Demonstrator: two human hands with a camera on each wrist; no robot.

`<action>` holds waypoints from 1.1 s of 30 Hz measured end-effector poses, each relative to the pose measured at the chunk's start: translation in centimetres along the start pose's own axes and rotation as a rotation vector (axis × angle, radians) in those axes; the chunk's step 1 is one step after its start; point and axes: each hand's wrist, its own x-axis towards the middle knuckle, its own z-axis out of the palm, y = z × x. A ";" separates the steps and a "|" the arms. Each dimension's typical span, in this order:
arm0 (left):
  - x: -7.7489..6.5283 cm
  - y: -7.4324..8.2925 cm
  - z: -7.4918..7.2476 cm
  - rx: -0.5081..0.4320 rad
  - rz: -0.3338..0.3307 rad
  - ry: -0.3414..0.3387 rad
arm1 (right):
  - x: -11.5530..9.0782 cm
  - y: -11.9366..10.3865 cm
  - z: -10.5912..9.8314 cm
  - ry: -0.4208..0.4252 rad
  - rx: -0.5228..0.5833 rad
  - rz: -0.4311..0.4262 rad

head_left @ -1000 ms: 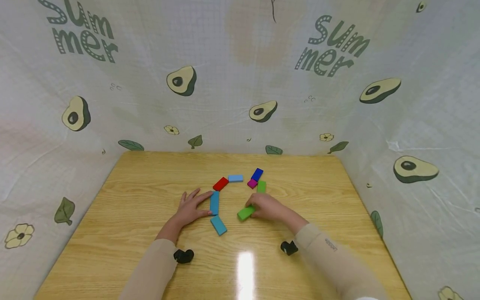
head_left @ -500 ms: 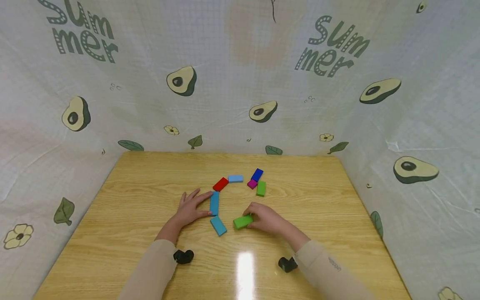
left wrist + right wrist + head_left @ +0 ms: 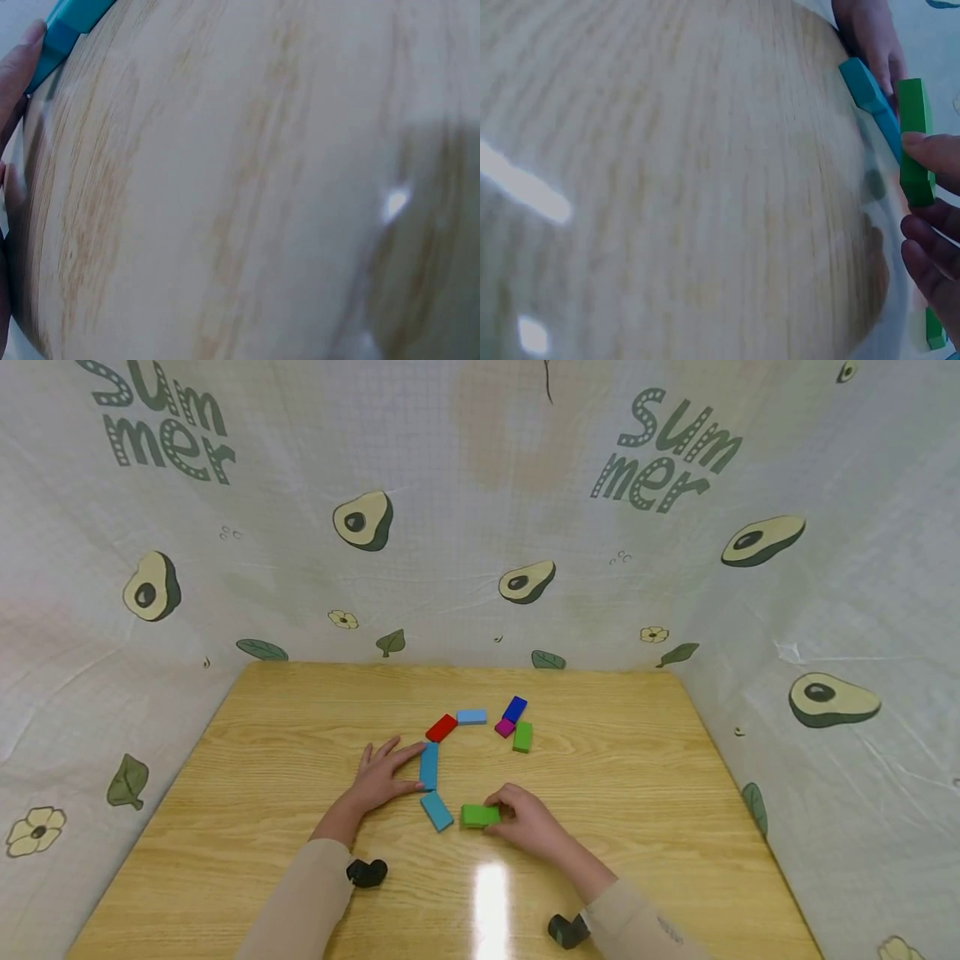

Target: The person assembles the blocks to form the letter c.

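My right hand [image 3: 527, 818] pinches a green block [image 3: 477, 817] by its right end, between thumb and fingers. In the right wrist view the thumb presses the side of this block. My left hand [image 3: 377, 779] lies on the table with its fingers spread; index fingertip and thumb touch the two ends of an upright-lying light-blue block [image 3: 428, 767]. Just below that block, a second light-blue block [image 3: 437, 812] slants down to the right, a short gap left of the held green one. The left wrist view shows the thumb against a blue block [image 3: 56, 46].
Further back, a red block [image 3: 442, 728], a pale-blue block [image 3: 472, 717], a small magenta block [image 3: 505, 727], a dark-blue block [image 3: 514, 709] and another green block [image 3: 522, 737] continue a curve on the wooden table [image 3: 300, 710]. A printed cloth [image 3: 450, 552] surrounds the table.
My right hand has moved toward me and slightly left with the green block, turning it from slanted to nearly level, close to the lower light-blue block. The left hand has stayed put.
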 end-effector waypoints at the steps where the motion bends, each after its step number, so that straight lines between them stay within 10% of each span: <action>1: 0.0 0.0 0.0 -0.002 -0.002 0.000 | -0.2 -0.1 0.2 0.004 0.004 0.011; 33: -0.1 0.2 -0.2 0.010 -0.003 0.000 | -1.6 -0.4 3.2 0.107 0.113 0.067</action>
